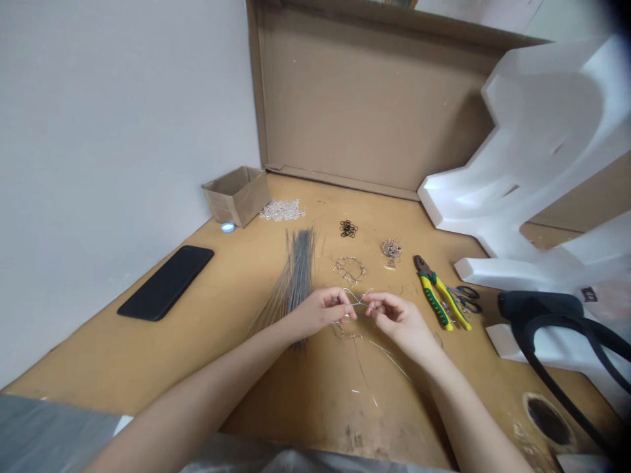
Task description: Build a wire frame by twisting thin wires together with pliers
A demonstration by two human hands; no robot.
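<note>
Near the middle of the table, my left hand (325, 311) pinches one side of a thin wire piece (358, 304). My right hand (394, 317) is closed on the other side of it, fingertips a short gap away. Below my hands lie more bent wire and loose strands (363, 371). A bundle of straight grey wires (300, 263) lies under and beyond my left wrist. Just past my hands is a ring of twisted wire (350, 269). Yellow-green pliers (436, 295) rest to the right of my right hand, with dark-handled scissors (466, 299) beside them.
A small cardboard box (236, 197), a pile of clear rings (282, 209) and a blue-white cap (227, 227) sit at the back left. A black phone (166, 282) lies left. Black rings (348, 228) and a wire cluster (392, 248) are farther back. White foam (537, 125) stands right.
</note>
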